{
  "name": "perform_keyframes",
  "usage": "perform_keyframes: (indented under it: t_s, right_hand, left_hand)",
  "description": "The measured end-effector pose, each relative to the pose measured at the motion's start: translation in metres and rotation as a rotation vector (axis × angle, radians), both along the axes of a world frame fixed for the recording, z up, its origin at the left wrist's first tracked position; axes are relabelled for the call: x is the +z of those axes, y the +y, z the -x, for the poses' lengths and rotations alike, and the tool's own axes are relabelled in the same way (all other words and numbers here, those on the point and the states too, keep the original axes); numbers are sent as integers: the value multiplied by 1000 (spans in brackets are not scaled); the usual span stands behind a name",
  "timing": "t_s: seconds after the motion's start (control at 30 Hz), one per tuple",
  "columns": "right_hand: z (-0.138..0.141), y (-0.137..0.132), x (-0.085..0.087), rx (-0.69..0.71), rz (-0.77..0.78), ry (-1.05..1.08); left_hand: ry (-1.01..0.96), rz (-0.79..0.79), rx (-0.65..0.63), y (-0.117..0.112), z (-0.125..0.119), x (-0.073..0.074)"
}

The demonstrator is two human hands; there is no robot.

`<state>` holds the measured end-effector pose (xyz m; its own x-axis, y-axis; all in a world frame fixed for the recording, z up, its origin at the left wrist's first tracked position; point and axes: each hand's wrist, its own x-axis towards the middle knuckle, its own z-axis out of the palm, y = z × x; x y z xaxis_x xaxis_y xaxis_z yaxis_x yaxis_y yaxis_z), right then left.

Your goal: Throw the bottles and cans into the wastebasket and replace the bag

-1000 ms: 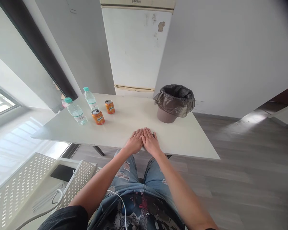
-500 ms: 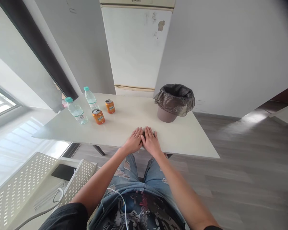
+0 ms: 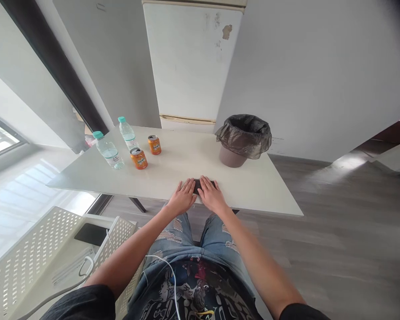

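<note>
Both palms face down near the front edge of the white table. My left hand lies flat with its fingers stretched out. Beside it, my right hand is flat too, fingers pointing away from me. Between and partly under them is a dark, flat, rectangular object, perhaps a phone; most of it is covered. To the left stand two orange drink cans and two clear bottles with teal caps. On the right is a brown bin lined with a black bag.
The table stands before a white refrigerator. At lower left, a cream perforated rack holds a dark phone-like slab. A white cable runs down my front.
My hands have moved slightly apart, the left one shifting left, so more of the dark flat object shows between them. The view has shifted slightly.
</note>
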<state>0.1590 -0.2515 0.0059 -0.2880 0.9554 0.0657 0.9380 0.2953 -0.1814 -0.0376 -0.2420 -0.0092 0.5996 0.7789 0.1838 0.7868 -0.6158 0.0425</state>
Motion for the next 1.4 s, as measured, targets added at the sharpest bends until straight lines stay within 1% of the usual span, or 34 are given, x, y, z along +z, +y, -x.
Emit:
perform_keyframes:
  t_s: [0.1,0.17,0.2,0.27,0.33,0.4,0.43,0.5,0.6,0.7,0.77,0.83,0.93,0.97,1.0,1.03,1.1,1.13,1.2,1.27,1.3,1.33,1.37,1.4]
  right_hand:
    - [-14,-5,0,-98,61,-15]
    - [-18,-6,4,-180,114,-17]
    - [-15,-7,6,-224,106,-9]
    - [-1,-7,13,-252,9,28]
    - [23,-6,18,-158,-68,93]
    - [45,-6,19,-25,-38,152]
    - [52,-6,19,14,-4,172]
    - [56,-6,15,34,31,188]
    - [38,-9,7,-6,25,158]
    - [12,-15,2,-91,10,65]
    - [0,-19,1,-142,10,14]
    - [-5,-21,1,-164,21,-17]
    - [-3,-21,1,-193,6,-37]
    - [-1,-19,0,-183,-20,-34]
    - [-1,-18,-1,-142,-45,-27]
    - [-1,-16,-1,-78,-61,-16]
    - [-5,-14,-4,65,-60,4]
    - [-10,-14,-5,110,-51,10]
    - [-27,-18,-9,93,-70,15]
    - [-55,-28,-15,21,-131,22]
    - [-73,-34,-19,-25,-161,30]
    - [-94,-40,-23,-66,-190,38]
    - [-117,-47,-28,-111,-215,43]
    - [-140,-53,-34,-154,-227,47]
  left_hand:
    - [-6,-14,3,0,0,-1]
    - [-6,-21,0,-1,0,0]
    - [-4,-21,-1,-1,0,0]
    - [3,-15,3,-2,0,1]
    - [25,2,-10,-2,2,1]
    - [59,27,-38,-1,4,1]
    - [74,38,-47,-1,5,0]
    - [91,54,-42,0,5,0]
    - [64,43,-7,1,3,0]
    - [9,14,22,-1,-1,1]
    - [-15,8,33,-1,-2,0]
    - [-33,1,31,0,-2,-1]
    - [-62,-4,-5,2,0,-3]
    - [-77,3,-14,2,0,-2]
    - [-101,15,-15,1,1,0]
    - [-139,29,-8,-1,2,2]
    - [-276,41,35,-10,8,10]
    - [-366,31,73,-17,14,14]
    - [-548,-30,174,-33,37,22]
    - [-696,-126,345,-49,77,29]
    - [-755,-165,461,-56,103,32]
    - [-813,-187,616,-63,132,34]
    - [-866,-180,792,-70,164,37]
    - [-915,-116,980,-76,195,38]
